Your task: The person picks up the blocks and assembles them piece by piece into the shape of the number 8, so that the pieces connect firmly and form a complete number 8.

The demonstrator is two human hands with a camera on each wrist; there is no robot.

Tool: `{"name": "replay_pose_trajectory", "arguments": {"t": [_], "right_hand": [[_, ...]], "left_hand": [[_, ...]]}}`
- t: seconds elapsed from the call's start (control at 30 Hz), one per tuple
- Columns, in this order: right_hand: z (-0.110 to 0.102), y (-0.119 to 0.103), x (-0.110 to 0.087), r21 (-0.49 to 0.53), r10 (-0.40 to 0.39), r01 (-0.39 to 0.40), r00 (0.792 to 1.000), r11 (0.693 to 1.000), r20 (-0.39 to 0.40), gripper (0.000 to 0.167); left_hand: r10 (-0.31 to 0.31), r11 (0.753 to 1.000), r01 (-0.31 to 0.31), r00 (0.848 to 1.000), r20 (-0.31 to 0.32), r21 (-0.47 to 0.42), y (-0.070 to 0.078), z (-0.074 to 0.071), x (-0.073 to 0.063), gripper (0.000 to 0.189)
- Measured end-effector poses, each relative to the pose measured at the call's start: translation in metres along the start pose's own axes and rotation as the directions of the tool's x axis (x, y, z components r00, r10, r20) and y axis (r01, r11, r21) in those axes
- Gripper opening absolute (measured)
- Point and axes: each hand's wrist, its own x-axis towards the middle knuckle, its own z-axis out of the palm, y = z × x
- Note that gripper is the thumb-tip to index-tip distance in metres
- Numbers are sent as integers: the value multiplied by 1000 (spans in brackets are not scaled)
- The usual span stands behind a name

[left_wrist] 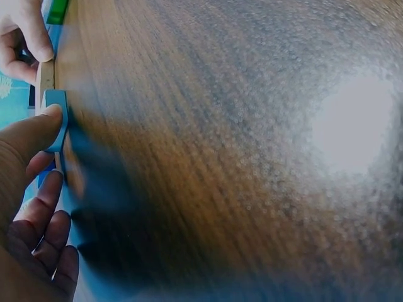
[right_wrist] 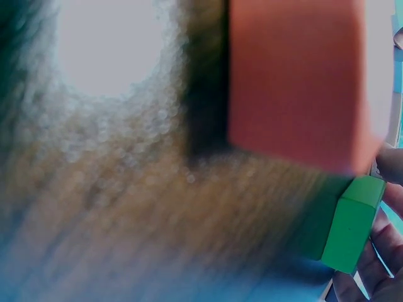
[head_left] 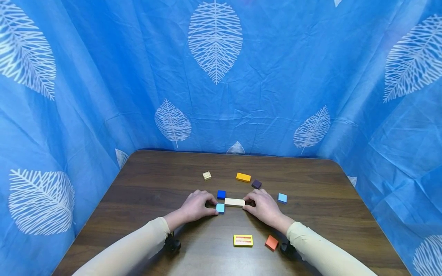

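My left hand (head_left: 197, 206) pinches a light blue block (head_left: 220, 209) between thumb and forefinger; in the left wrist view the thumb lies on this block (left_wrist: 56, 119). Against its upper right corner lies a long cream block (head_left: 235, 202). The thumb and forefinger of my right hand (head_left: 264, 205) grip the cream block's right end. Just behind the light blue block sits a dark blue block (head_left: 221, 194). A green block (right_wrist: 352, 226) stands near my right hand's fingers in the right wrist view; I cannot pick it out in the head view.
Behind the hands lie a small pale block (head_left: 206, 176), an orange-yellow block (head_left: 243, 177) and a dark purple block (head_left: 256, 184). Another light blue block (head_left: 282, 198) is to the right. Nearer are a yellow block with red stripes (head_left: 243, 240) and an orange-red block (head_left: 271, 243).
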Motion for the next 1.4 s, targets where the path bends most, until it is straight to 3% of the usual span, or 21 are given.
{"name": "replay_pose_trajectory", "arguments": {"t": [1.4], "right_hand": [[-7,1,0,17,3,-4,998,1000,61,30]], "left_hand": [[15,1000,-15,1000,6,-1,-2,0,0,22]]}}
